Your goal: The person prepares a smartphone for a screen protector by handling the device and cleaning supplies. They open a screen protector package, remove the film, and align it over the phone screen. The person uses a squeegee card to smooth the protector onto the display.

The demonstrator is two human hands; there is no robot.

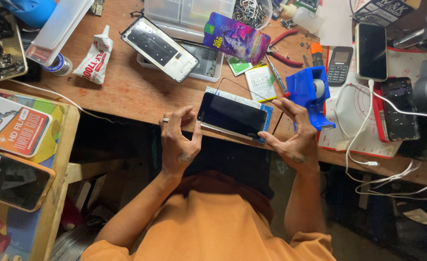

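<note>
A black smartphone (pixel 232 116) lies screen up at the near edge of the wooden workbench (pixel 136 92), resting on a thin white and blue sheet. My left hand (pixel 178 140), with a ring on one finger, touches the phone's left end with its thumb and fingers apart. My right hand (pixel 293 133) is at the phone's right end, fingers spread and curled, its thumb near the phone's lower right corner. Neither hand lifts the phone.
A blue tape dispenser (pixel 312 94) stands just right of the phone. An opened phone frame (pixel 159 48), a glue tube (pixel 95 58), red pliers (pixel 283 48), a keypad phone (pixel 339 65), other phones and white cables (pixel 368 140) crowd the bench. Boxes sit on a side table (pixel 15 130) at left.
</note>
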